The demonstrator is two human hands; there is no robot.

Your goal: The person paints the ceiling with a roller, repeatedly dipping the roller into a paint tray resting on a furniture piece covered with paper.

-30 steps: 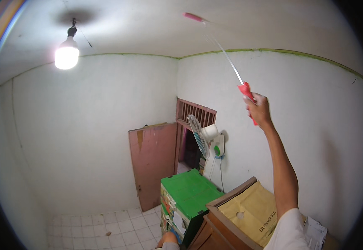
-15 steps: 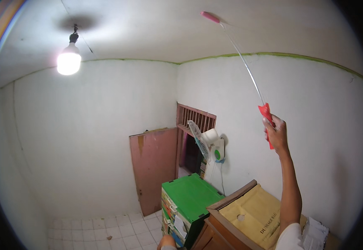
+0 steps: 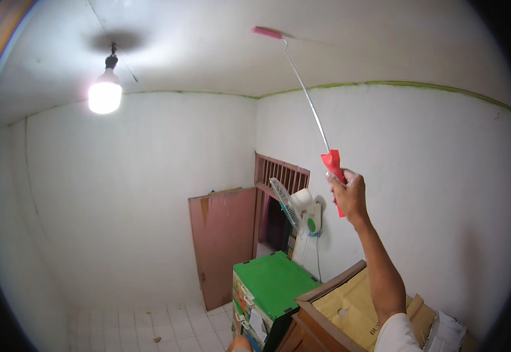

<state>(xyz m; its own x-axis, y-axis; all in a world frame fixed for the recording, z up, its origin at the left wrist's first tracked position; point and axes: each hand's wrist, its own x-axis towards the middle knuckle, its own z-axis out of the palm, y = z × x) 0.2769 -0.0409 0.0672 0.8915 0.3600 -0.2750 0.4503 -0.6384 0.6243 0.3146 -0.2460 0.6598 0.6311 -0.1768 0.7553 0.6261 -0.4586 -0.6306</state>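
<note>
While the view tilts up toward the ceiling, the right hand (image 3: pixel 349 196) sits centre-right of the frame, arm raised from the lower right edge, fingers clenched round the red handle of a paint roller (image 3: pixel 314 111). Its thin metal shaft runs up and left to the pink roller head (image 3: pixel 267 31) at top centre, which looks pressed against or just under the white ceiling (image 3: pixel 384 41); contact can't be confirmed. Left hand: only a sliver of something skin-toned at the bottom edge, centre; can't tell its state.

Lower centre-right, below the arm: brown cardboard boxes (image 3: pixel 349 299) on a wooden cabinet (image 3: pixel 308 334), a green-topped drawer unit (image 3: pixel 273 281) beside them. Further back, a wall fan (image 3: pixel 293 205) near a barred wooden vent (image 3: pixel 282 176) and a reddish-brown door (image 3: pixel 223 240). Upper left, a lit bare bulb (image 3: pixel 105 97) hanging from the ceiling.

Risks, as judgement: the grip is one-handed at full reach, so the long shaft could wobble and the head skid or miss patches. Drips could land on the boxes and cabinet directly below. A swing left could near the bulb, though it's well apart now. Looking up may cost footing.
</note>
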